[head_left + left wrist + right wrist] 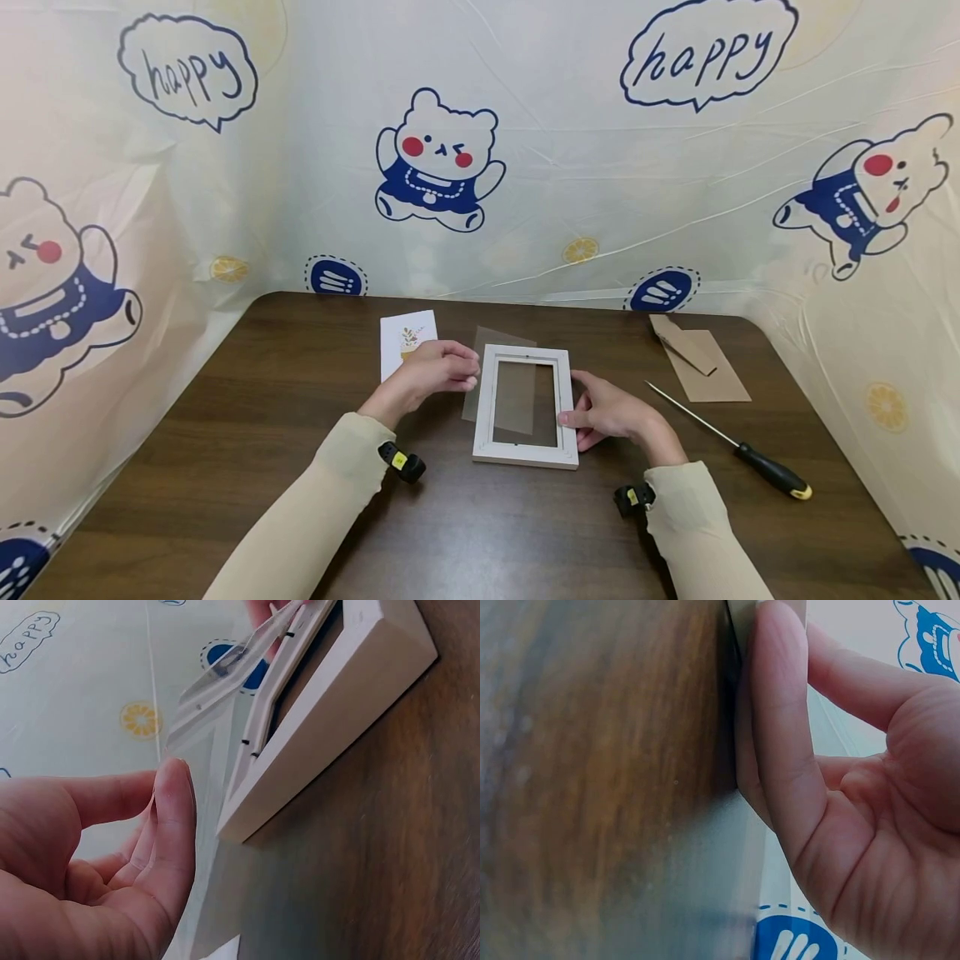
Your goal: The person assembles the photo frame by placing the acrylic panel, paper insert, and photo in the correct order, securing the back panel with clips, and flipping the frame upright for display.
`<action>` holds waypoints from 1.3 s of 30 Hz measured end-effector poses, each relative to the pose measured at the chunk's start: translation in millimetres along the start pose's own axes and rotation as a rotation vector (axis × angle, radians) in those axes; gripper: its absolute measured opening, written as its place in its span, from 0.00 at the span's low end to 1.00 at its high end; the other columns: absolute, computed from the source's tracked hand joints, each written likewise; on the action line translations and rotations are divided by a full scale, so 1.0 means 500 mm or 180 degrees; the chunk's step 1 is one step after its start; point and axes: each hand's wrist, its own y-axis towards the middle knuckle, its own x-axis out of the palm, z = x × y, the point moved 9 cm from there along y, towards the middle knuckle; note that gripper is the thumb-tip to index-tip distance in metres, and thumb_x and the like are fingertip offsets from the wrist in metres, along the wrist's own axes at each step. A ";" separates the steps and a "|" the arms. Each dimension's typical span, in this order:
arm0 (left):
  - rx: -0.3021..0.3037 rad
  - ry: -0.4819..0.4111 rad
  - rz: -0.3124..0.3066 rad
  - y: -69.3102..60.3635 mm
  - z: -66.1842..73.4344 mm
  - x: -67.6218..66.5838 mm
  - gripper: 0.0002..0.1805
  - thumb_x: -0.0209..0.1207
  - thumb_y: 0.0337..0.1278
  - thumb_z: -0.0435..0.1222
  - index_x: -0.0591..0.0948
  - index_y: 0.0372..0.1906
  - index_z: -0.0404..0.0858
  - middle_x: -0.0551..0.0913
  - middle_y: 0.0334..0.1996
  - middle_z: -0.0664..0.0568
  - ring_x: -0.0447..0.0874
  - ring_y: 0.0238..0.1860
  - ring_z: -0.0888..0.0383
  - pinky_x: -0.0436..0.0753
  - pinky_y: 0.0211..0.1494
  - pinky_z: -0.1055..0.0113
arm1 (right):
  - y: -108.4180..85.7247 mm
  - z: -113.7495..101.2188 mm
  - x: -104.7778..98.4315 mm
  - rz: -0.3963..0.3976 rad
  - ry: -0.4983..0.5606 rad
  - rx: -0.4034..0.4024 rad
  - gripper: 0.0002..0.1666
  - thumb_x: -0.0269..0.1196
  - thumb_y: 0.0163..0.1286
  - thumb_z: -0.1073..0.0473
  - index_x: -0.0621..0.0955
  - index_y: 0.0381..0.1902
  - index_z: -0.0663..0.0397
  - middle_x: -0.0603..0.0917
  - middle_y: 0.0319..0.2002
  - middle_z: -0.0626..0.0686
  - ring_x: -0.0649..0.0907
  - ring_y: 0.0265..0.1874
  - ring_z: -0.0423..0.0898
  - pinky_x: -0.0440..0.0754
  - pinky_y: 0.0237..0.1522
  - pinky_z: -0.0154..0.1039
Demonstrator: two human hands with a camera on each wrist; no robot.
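Observation:
A thin clear sheet point(497, 335) lies tilted over the white picture frame point(484, 433), covering part of its opening. My left hand point(435, 369) pinches the sheet's left edge between thumb and fingertips; in the left wrist view the sheet point(206, 705) rises at a slant above the frame point(330, 712). Small dark tabs line the frame's inner edge there. At the frame's right side, my right hand point(611, 410) grips the rim, thumb on top and fingers against the outer side. The right wrist view shows only a sliver of the frame beside the fingers point(784, 705).
A white card with a plant print point(397, 337) lies behind my left hand. At the right are a brown backing board point(716, 367) with a folded flap point(686, 348) and a black-handled screwdriver point(772, 471). A printed curtain point(540, 192) hangs around the dark wooden table point(255, 433).

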 end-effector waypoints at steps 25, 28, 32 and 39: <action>-0.0083 -0.0029 -0.0021 0.015 -0.016 0.062 0.14 0.63 0.72 0.30 0.81 0.56 0.25 0.87 0.40 0.44 0.86 0.36 0.60 0.89 0.46 0.67 | 0.001 0.003 0.002 0.0013 0.0042 -0.0021 0.55 0.71 0.73 0.63 0.50 0.85 0.61 0.79 0.39 0.62 0.86 0.27 0.49 0.90 0.31 0.44; -0.0125 -0.0069 -0.0031 0.015 -0.019 0.067 0.14 0.63 0.72 0.30 0.81 0.56 0.25 0.87 0.41 0.43 0.86 0.36 0.60 0.89 0.45 0.68 | 0.001 0.003 0.001 0.0020 0.0028 -0.0012 0.55 0.71 0.73 0.63 0.50 0.85 0.61 0.79 0.39 0.62 0.86 0.27 0.49 0.90 0.31 0.44; -0.0138 -0.0089 -0.0043 0.016 -0.021 0.072 0.13 0.63 0.72 0.29 0.81 0.55 0.26 0.87 0.42 0.41 0.86 0.36 0.60 0.89 0.45 0.68 | 0.001 0.003 0.002 0.0007 0.0031 -0.0005 0.55 0.71 0.73 0.63 0.50 0.85 0.61 0.79 0.39 0.62 0.86 0.27 0.49 0.90 0.31 0.44; -0.0159 -0.0102 -0.0047 0.017 -0.022 0.075 0.11 0.63 0.72 0.29 0.81 0.53 0.28 0.86 0.42 0.42 0.86 0.36 0.59 0.89 0.45 0.68 | -0.001 -0.001 0.001 0.0006 0.0010 -0.0029 0.55 0.71 0.73 0.62 0.50 0.85 0.61 0.79 0.40 0.62 0.86 0.28 0.49 0.90 0.32 0.45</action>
